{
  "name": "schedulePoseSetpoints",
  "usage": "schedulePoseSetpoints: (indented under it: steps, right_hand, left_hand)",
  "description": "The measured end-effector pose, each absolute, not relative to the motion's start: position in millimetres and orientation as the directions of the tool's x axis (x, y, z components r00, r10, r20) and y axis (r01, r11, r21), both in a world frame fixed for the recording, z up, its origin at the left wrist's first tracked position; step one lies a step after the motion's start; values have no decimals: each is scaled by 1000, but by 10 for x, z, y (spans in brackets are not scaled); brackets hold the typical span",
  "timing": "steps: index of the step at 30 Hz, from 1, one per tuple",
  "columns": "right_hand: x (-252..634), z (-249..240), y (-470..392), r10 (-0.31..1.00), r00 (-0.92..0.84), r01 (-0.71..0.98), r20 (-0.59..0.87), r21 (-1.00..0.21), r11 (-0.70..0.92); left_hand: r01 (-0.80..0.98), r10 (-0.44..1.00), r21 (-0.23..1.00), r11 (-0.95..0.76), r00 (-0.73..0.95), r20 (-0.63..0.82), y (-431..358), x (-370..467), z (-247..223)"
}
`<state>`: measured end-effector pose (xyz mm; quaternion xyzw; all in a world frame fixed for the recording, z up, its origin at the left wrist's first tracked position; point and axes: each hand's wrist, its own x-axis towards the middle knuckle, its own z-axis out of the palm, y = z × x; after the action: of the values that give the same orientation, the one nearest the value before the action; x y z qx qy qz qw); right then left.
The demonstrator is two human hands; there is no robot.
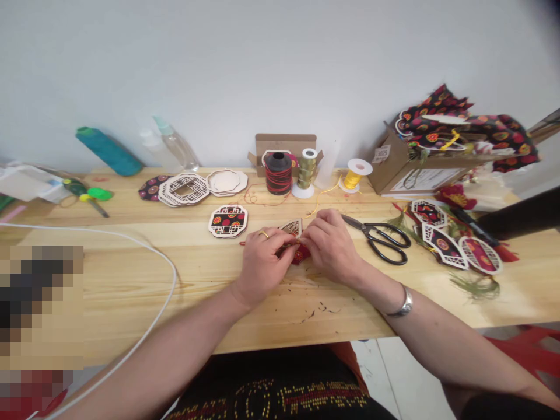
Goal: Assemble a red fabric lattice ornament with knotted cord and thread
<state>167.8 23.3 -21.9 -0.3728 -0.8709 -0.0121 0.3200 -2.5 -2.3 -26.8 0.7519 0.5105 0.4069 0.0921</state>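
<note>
At the middle of the wooden table, my left hand (266, 259) and my right hand (330, 245) meet, fingertips nearly touching. Both pinch a small dark red fabric piece (299, 255), partly hidden by the fingers. Just behind the fingers lies a wooden lattice piece (292, 226). A lattice-framed patterned plaque (228, 221) rests to the left of my hands. Black-handled scissors (380, 236) lie to the right of my right hand, blades toward it. Spools of red cord (279, 175), green-gold cord (307, 168) and yellow cord (355, 175) stand behind.
A cardboard box (420, 169) heaped with patterned fabric stands at the back right. Finished ornaments (446, 245) lie before it. Wooden frames (186, 188), a teal thread cone (109, 151) and a clear bottle (177, 146) are at the back left. A white cable (172, 268) crosses the left side.
</note>
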Motion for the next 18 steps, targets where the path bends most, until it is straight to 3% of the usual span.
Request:
schedulePoseSetpoints:
  steps: [18]
  right_hand:
    - [1672,-205,228,677,-515,671,525,-244,700]
  left_hand:
    - [685,839,558,-470,150,523,-23,-32,-284]
